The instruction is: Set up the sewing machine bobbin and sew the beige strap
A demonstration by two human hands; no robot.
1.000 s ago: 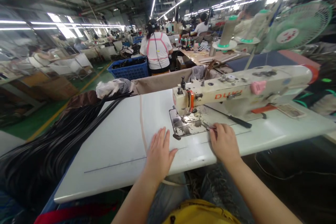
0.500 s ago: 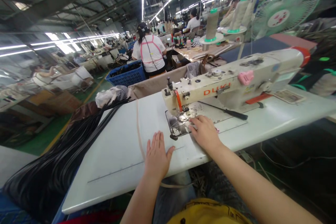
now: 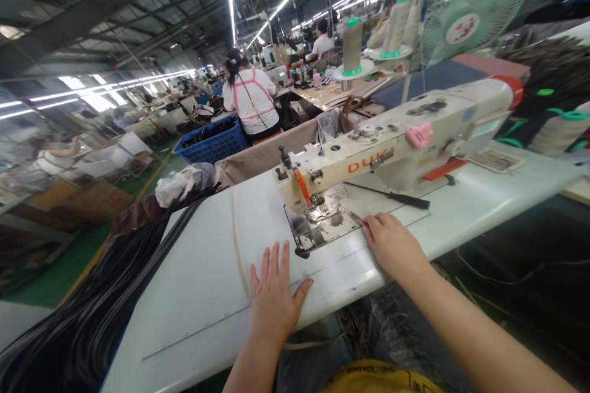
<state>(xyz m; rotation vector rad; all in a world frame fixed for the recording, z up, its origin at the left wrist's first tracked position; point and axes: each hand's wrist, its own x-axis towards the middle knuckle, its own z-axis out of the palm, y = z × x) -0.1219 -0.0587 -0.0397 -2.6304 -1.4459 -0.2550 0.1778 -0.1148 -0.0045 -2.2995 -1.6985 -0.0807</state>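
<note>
My left hand (image 3: 275, 295) lies flat on the white table (image 3: 193, 258), fingers spread. A thin beige strip (image 3: 236, 239) runs down the table and passes beside its fingers. My right hand (image 3: 391, 245) is closed at the table's front, right of the needle area. From its fingertips sticks a small pointed metal tool (image 3: 354, 218); the rest of it is hidden in the hand. The sewing machine (image 3: 341, 166) stands just beyond, its presser foot (image 3: 318, 212) over the metal plate. A black-handled screwdriver (image 3: 408, 199) lies on the machine bed.
Long black strips (image 3: 87, 295) hang over the table's left end, near a plastic bag (image 3: 179, 184). Behind are a blue crate (image 3: 212, 140) and a seated co-worker (image 3: 253, 95). Thread cones (image 3: 352, 46) and a green fan (image 3: 470, 24) stand at the back right.
My right hand has drawn back to the right from the needle plate, and the pointed tool now shows at its fingertips. My left hand stays flat, fingers spread wider. The view has shifted slightly.
</note>
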